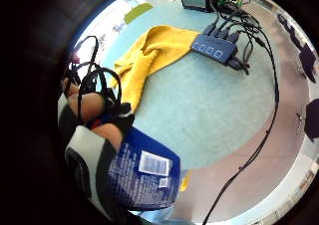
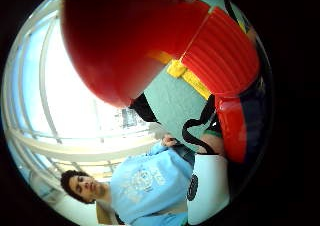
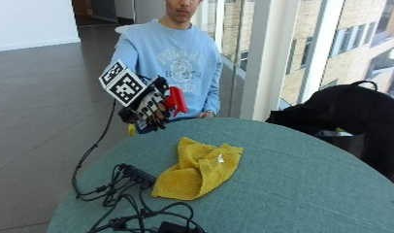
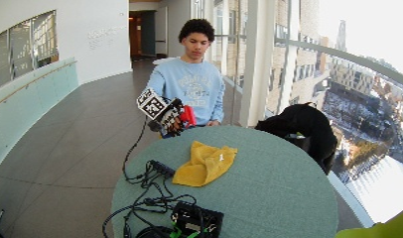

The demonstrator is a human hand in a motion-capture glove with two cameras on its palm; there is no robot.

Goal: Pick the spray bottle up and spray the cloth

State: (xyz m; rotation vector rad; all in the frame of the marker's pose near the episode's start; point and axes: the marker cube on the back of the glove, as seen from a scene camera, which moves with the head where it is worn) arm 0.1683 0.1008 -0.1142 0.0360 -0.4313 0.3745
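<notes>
One gloved right hand (image 3: pixel 147 108) is raised above the near edge of the round table (image 3: pixel 300 184), its grip curled around a spray bottle (image 3: pixel 174 101) whose red trigger head points toward the table's middle. The bottle's dark blue body (image 1: pixel 144 172) lies against the palm. Well apart, a crumpled yellow cloth (image 3: pixel 198 168) lies on the table beside a black cable hub (image 3: pixel 138 174).

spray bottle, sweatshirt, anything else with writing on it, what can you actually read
Nothing can be quoted.
Spray bottle: white print and a barcode on its blue label, too blurred to read.
Sweatshirt: a pale chest print, too small to read.
Cloth: a small white tag, no legible text.
The right hand holds the bottle up.
</notes>
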